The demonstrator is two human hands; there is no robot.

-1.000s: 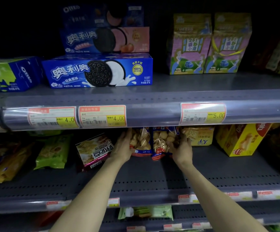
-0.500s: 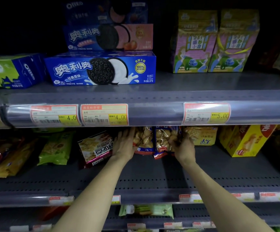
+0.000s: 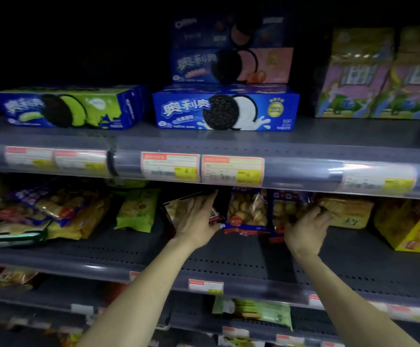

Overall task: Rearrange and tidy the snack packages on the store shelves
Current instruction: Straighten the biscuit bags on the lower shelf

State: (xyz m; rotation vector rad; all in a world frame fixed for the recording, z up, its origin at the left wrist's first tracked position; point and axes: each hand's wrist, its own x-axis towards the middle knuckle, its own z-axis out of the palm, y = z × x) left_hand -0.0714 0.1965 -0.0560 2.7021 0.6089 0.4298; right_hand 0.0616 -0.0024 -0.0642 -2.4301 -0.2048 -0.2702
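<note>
The two cookie bags [image 3: 247, 211] on the middle shelf [image 3: 229, 256] are to be squared by even inward pressure, the left hand [image 3: 196, 221] flat and spread, the right hand [image 3: 306, 230] curled on the right-hand bag [image 3: 282, 211].

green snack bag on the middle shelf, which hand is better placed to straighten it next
Left. The left hand lies open just right of the green snack bag, while the right hand is farther right, curled at the clear biscuit bags.
</note>
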